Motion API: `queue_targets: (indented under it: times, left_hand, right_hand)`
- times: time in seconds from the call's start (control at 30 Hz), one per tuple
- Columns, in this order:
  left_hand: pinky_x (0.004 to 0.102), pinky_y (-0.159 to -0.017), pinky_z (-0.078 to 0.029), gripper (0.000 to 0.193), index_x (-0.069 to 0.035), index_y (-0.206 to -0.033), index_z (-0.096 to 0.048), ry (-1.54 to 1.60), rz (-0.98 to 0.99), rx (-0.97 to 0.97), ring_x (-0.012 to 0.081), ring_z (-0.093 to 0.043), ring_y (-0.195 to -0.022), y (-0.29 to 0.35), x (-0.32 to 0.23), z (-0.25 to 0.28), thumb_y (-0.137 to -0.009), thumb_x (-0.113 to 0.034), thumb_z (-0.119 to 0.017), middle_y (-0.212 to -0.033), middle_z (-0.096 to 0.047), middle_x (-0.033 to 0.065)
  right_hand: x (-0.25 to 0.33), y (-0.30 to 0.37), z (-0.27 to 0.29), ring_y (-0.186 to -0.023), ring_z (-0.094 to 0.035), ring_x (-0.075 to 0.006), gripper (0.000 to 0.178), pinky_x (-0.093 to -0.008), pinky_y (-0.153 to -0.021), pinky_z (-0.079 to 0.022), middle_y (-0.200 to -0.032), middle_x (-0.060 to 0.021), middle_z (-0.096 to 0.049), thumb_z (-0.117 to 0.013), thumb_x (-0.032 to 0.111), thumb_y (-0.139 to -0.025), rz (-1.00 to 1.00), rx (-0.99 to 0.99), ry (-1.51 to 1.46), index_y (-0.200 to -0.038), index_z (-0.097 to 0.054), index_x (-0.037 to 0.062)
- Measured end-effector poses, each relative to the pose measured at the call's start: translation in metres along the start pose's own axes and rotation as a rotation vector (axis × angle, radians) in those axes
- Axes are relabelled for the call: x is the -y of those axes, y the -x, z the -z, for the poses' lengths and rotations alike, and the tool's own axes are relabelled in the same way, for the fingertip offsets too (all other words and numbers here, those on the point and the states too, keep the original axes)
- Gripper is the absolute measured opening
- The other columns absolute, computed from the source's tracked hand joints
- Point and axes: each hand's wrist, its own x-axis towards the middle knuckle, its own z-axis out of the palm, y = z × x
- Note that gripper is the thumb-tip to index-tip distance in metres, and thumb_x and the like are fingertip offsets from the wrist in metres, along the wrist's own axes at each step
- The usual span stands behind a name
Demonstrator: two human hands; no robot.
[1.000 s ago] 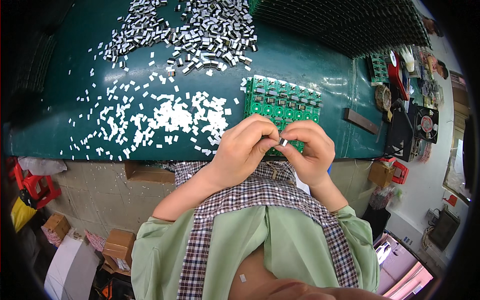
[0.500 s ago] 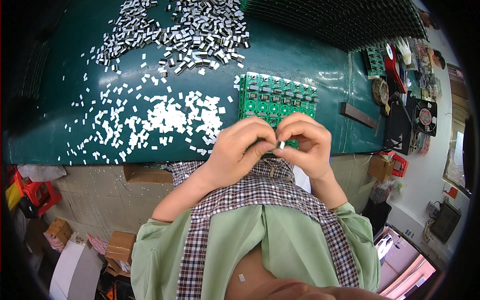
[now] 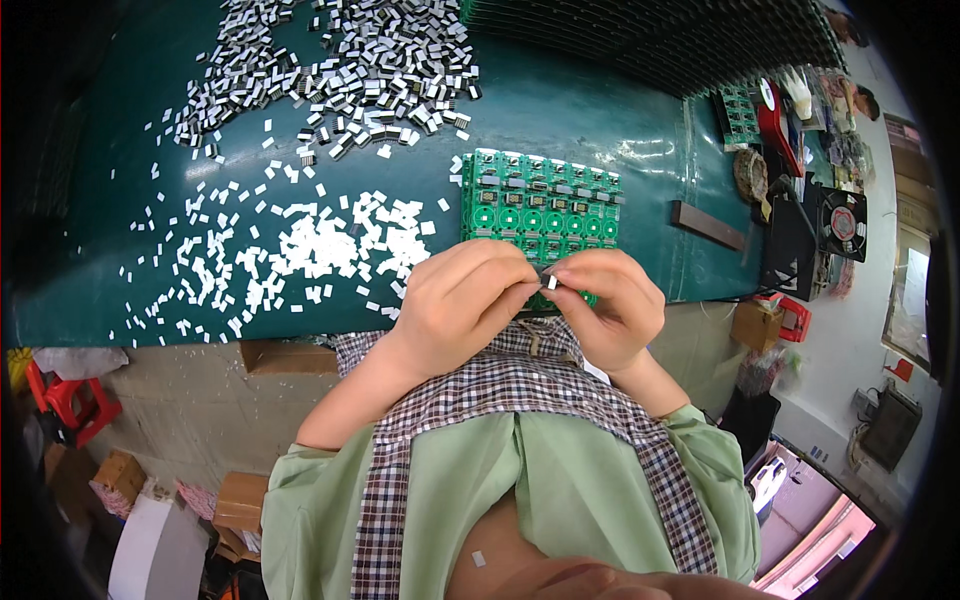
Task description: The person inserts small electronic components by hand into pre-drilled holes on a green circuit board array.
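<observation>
In front of my apron, my two hands meet over the near edge of a green circuit board panel (image 3: 545, 222). A small part with a white face and a dark side (image 3: 551, 283) sits between my fingertips. My right hand (image 3: 612, 308) pinches it by thumb and forefinger. My left hand (image 3: 455, 305) is closed in a pinch at the part's left side; whether those fingertips hold a piece of their own is hidden. Rows of small components and round pads cover the panel. Left of it lie many loose white rectangular pieces (image 3: 320, 245).
A heap of small black-and-white components (image 3: 390, 85) lies at the far left of the green table (image 3: 610, 120). Dark stacked panels (image 3: 660, 40) stand at the back. To the right are a dark flat bar (image 3: 707, 225) and a black fan (image 3: 842, 222).
The view has shifted slightly, so the table items appear further left. My left fingers have straightened and closed together beside the small part, whose white face now shows more upright.
</observation>
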Motion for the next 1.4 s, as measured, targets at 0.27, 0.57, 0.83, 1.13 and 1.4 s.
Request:
queue_targets:
  times: [0.27, 0.57, 0.83, 1.13, 1.4]
  left_hand:
    - [0.0387, -0.084, -0.042, 0.025, 0.001, -0.109, -0.054, -0.962, 0.196, -0.165, 0.0320, -0.055, -0.095, -0.030, 0.033, 0.070, -0.084, -0.003, -0.056, -0.100, -0.058, 0.0157]
    - [0.0339, -0.072, -0.044, 0.019, 0.000, -0.100, -0.058, -0.927, 0.399, -0.058, 0.0256, -0.057, -0.078, -0.020, 0.051, 0.080, -0.081, -0.004, -0.059, -0.088, -0.057, 0.0122]
    - [0.0295, -0.067, -0.046, 0.021, 0.000, -0.104, -0.060, -0.783, 0.530, -0.194, 0.0185, -0.058, -0.074, -0.022, 0.042, 0.079, -0.083, -0.001, -0.058, -0.089, -0.059, 0.0094]
    - [0.0258, -0.076, -0.050, 0.018, 0.004, -0.096, -0.063, -0.116, 0.533, -0.285, 0.0134, -0.059, -0.083, -0.012, 0.035, 0.069, -0.079, 0.006, -0.060, -0.099, -0.059, 0.0084]
    - [0.0237, -0.074, -0.049, 0.018, 0.007, -0.097, -0.062, 0.161, 0.559, -0.249, 0.0148, -0.060, -0.083, -0.006, 0.024, 0.054, -0.079, 0.008, -0.059, -0.098, -0.059, 0.0093]
  right_hand:
    - [-0.045, -0.014, 0.039, -0.073, -0.064, -0.0205, 0.016, -0.0295, -0.063, -0.051, -0.084, -0.0093, -0.064, -0.069, -0.002, -0.070, -0.159, 0.064, 0.400, -0.085, -0.065, 0.0018]
    - [-0.044, -0.020, 0.040, -0.071, -0.063, -0.0240, 0.013, -0.0318, -0.062, -0.051, -0.085, -0.0070, -0.061, -0.067, 0.001, -0.072, -0.003, 0.214, 0.587, -0.084, -0.063, 0.0042]
    - [-0.044, -0.025, 0.045, -0.072, -0.063, -0.0237, 0.013, -0.0316, -0.062, -0.051, -0.084, -0.0075, -0.062, -0.067, 0.000, -0.072, -0.034, 0.249, 0.547, -0.084, -0.064, 0.0034]
    - [-0.043, -0.026, 0.043, -0.070, -0.063, -0.0232, 0.012, -0.0308, -0.061, -0.050, -0.084, -0.0077, -0.062, -0.067, 0.000, -0.072, -0.020, 0.268, 0.566, -0.084, -0.065, 0.0029]
    - [-0.042, -0.027, 0.044, -0.070, -0.062, -0.0233, 0.011, -0.0312, -0.061, -0.050, -0.084, -0.0077, -0.062, -0.066, 0.001, -0.073, -0.002, 0.290, 0.584, -0.084, -0.064, 0.0030]
